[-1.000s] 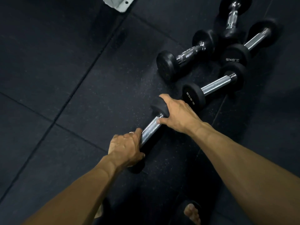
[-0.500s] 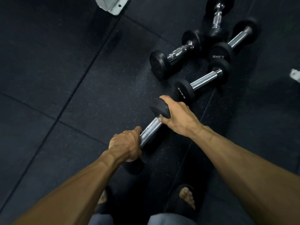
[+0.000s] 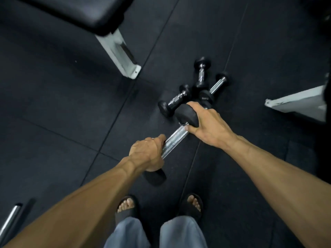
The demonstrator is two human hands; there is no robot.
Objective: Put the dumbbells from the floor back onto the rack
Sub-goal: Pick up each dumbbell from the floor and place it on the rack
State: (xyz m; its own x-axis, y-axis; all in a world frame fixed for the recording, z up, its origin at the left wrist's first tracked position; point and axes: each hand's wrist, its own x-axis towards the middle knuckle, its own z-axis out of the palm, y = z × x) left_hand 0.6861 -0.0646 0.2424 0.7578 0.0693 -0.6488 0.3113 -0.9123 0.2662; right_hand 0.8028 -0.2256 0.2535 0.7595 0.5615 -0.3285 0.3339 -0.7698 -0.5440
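I hold a black-headed dumbbell with a knurled chrome handle in both hands, lifted off the floor. My left hand is wrapped around the near end of the handle, above the near head. My right hand cups the far head from the right. Several small black dumbbells lie in a loose cluster on the black rubber floor beyond my right hand; part of the cluster is hidden behind it. No rack is visible.
A padded bench with a white metal foot stands at the upper left. Another white frame piece juts in at the right. A chrome bar lies at the lower left. My sandalled feet are below the dumbbell.
The dumbbell has come up off the floor in both hands. My view has risen and pulled back, so the floor cluster looks smaller and the bench, white frame and my feet now show.
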